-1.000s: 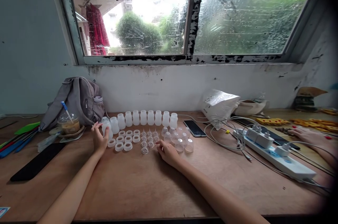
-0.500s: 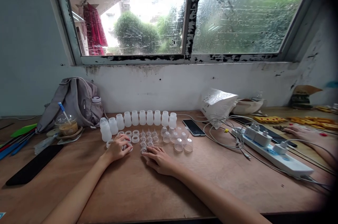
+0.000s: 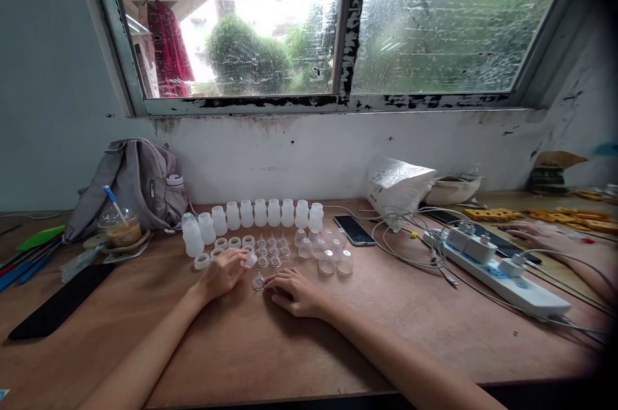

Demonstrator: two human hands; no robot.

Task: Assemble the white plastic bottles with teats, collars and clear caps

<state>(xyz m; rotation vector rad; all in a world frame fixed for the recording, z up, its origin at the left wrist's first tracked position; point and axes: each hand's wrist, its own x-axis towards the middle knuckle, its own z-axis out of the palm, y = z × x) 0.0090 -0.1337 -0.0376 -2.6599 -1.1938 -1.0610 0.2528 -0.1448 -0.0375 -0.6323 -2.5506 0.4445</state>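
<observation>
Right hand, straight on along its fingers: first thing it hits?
The nearest clear teat, set forward of the others on the table. It sits right at the tips of the right hand; they may already touch it, though depth makes that hard to tell.

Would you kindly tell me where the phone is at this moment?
In the head view, the phone lies screen-up on the table, right of centre, between the clear domed caps on its left and the white bag on its right.
</observation>
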